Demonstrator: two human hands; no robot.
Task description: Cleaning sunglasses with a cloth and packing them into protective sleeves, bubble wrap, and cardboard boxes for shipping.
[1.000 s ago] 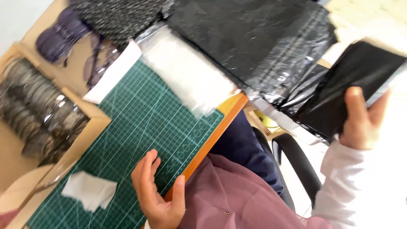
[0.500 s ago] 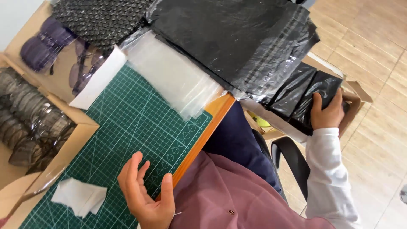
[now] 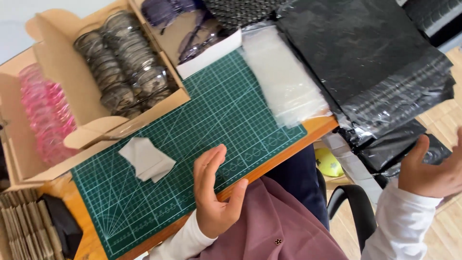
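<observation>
My left hand (image 3: 214,192) hovers open, fingers together and thumb spread, over the near edge of a green cutting mat (image 3: 211,115). A small folded white cloth (image 3: 146,159) lies on the mat to its left. My right hand (image 3: 428,171) reaches out past the table's right end, fingers apart, resting against shiny black packets (image 3: 392,149) stacked below the table edge. It grips nothing that I can see. A big pile of black plastic bags (image 3: 365,58) covers the table's right end, with a stack of clear bags (image 3: 284,77) beside it.
A cardboard box (image 3: 53,53) at the left holds rows of grey glasses (image 3: 120,67) and pink glasses (image 3: 43,115). Purple glasses (image 3: 192,24) lie in a tray behind. A black chair armrest (image 3: 351,202) and a yellow object (image 3: 329,163) sit below the table edge.
My right hand carried a black packet down to the stack beside the table and let it go. My view swung left, bringing the glasses box into sight. My left hand stayed near the mat's edge.
</observation>
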